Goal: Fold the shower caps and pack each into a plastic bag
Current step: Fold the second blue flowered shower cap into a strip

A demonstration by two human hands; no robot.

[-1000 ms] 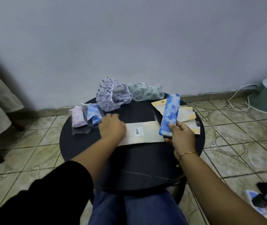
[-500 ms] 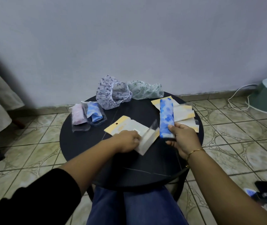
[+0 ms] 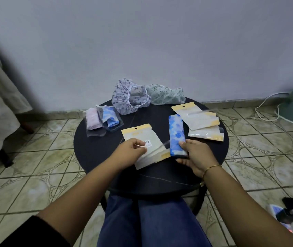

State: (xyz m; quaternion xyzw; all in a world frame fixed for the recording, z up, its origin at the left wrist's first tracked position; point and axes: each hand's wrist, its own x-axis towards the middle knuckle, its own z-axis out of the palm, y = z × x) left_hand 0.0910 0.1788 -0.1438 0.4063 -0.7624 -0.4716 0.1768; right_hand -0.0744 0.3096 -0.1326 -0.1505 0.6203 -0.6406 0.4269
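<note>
Table (image 3: 95,157): two seemingly packed bags (image 3: 103,122).

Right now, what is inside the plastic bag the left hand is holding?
Nothing visible: the plastic bag pinched by the left hand looks flat; the folded blue cap sits outside it in the right hand. Under the fingers is hidden.

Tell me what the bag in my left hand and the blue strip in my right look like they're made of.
Bag: apparently thin clear plastic film, glossy, with a paper-like card inside bearing a barcode. Folded blue cap: looks like soft, thin printed plastic or fabric, slightly shiny; which one is unclear.
</note>
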